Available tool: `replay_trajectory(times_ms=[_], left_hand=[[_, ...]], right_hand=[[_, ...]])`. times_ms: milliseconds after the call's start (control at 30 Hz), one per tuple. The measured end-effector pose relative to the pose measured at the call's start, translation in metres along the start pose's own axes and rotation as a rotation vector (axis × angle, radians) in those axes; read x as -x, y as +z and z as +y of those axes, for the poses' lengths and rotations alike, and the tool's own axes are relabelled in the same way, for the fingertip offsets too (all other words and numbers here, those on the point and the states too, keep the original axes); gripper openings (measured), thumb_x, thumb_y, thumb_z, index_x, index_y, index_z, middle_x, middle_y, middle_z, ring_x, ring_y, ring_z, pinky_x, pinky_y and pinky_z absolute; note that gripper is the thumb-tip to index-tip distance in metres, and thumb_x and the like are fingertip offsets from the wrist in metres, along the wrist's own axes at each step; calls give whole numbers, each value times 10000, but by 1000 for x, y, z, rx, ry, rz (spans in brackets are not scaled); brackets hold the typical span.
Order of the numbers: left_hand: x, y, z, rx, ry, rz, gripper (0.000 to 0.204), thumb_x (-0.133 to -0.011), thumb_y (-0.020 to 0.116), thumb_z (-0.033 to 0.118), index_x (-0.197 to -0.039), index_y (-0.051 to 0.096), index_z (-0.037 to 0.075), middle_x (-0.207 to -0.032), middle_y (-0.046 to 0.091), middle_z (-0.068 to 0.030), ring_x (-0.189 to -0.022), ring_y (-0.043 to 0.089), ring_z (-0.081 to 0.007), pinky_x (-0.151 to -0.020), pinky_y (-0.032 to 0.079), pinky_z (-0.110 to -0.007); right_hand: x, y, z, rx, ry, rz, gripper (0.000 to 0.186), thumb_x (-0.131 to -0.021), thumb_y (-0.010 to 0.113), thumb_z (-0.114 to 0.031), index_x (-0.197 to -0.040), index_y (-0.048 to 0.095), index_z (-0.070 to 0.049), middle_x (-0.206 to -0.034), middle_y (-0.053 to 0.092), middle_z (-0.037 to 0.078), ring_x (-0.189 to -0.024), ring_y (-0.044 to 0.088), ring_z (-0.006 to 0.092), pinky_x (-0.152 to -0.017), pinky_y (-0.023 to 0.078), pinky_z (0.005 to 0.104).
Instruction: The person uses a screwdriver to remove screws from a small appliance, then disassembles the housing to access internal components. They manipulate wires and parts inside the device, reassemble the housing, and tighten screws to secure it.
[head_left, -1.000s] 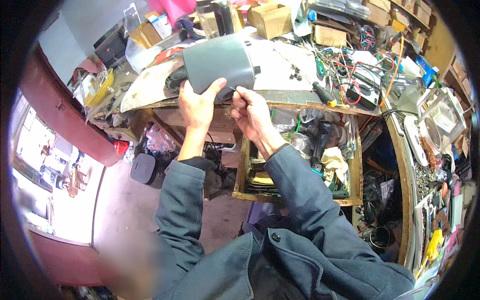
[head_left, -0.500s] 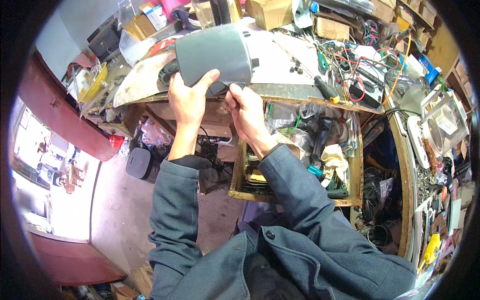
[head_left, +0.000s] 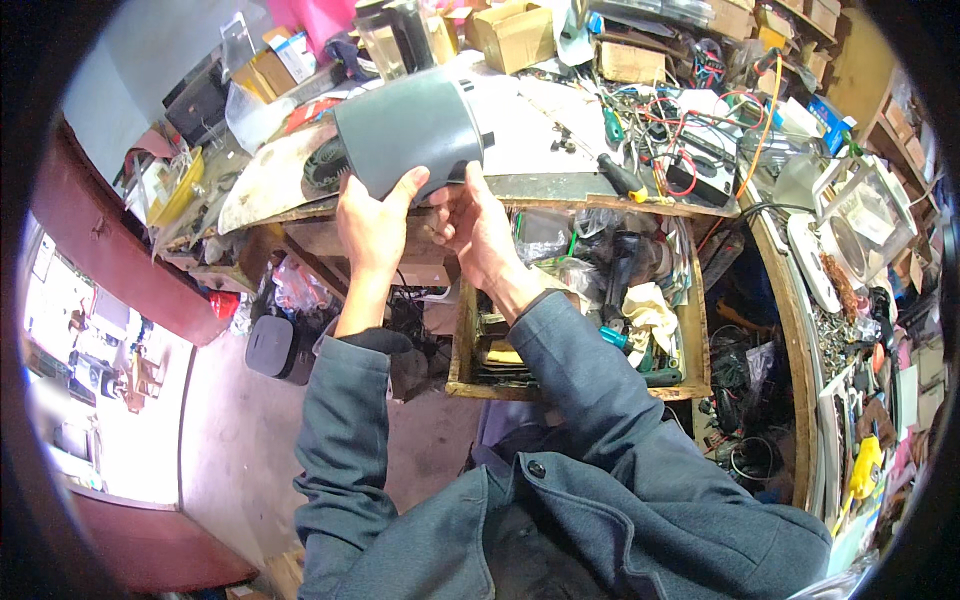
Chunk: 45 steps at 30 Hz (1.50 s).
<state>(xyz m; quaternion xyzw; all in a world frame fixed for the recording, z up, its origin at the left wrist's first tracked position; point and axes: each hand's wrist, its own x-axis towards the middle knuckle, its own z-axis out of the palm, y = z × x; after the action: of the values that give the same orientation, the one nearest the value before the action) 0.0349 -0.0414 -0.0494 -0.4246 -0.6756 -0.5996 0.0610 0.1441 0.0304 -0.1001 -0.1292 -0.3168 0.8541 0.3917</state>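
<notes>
A dark grey, rounded appliance housing (head_left: pixel 405 125) lies on its side at the front edge of the workbench, with a ribbed round black part (head_left: pixel 326 163) at its left end and small black knobs at its right end. My left hand (head_left: pixel 372 222) grips its near side, thumb laid over the grey surface and fingers underneath. Beside it, my right hand (head_left: pixel 474 225) holds the lower right edge: one fingertip presses up against the housing and the other fingers curl below. What those curled fingers touch is partly hidden.
A black-handled screwdriver (head_left: pixel 622 180) and tangled wires (head_left: pixel 690 130) lie to the right on the bench. Below juts an open wooden drawer (head_left: pixel 580 388) full of tools and bags. A clear jug (head_left: pixel 385 40) and a cardboard box (head_left: pixel 512 38) stand behind.
The housing has tilted slightly, and the dark flap at its lower edge no longer shows. My right hand has loosened from a pinch, with a finger now stretched upward. The view has shifted a little.
</notes>
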Motion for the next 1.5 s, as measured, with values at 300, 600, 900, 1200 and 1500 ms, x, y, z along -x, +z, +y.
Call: replay_trajectory(times_ms=[300,600,900,1200,1500], left_hand=[[6,1,-1,52,4,1,507,-864,842,348,-1146,678,-41,-1087,730,-186,-985,709,-338,-877,529,-413],[-15,9,24,153,102,238,503,-832,882,321,-1054,629,-53,-1050,728,-188,-952,699,-299,-907,532,-408],[-54,0,16,-142,-94,187,704,-679,933,476,-1075,667,-42,-1021,749,-198,-963,721,-306,-927,535,-397],[-72,-3,7,162,-137,70,505,-705,957,332,-945,682,-18,-916,744,-117,-808,699,-192,-782,562,-333],[-72,-6,6,236,-128,40,446,-730,953,256,-935,669,-21,-923,732,-102,-807,685,-154,-762,565,-312]], right_hand=[[-6,-8,-3,7,39,-90,414,-1011,672,-433,-891,684,-37,-675,531,-24,-554,408,89,-550,346,261],[-7,-10,7,-58,-86,-123,344,-1037,658,-302,-861,702,-11,-646,525,-32,-537,403,86,-530,341,256],[-5,0,12,-134,-153,-37,295,-1002,700,-252,-815,685,-24,-648,526,-32,-583,478,91,-560,397,255],[-9,9,25,-42,-276,-15,293,-990,696,-197,-761,663,-17,-687,592,4,-651,476,104,-625,372,264],[-11,-3,36,31,-255,-23,178,-998,701,-164,-854,667,-64,-783,642,8,-693,518,88,-654,416,253]])
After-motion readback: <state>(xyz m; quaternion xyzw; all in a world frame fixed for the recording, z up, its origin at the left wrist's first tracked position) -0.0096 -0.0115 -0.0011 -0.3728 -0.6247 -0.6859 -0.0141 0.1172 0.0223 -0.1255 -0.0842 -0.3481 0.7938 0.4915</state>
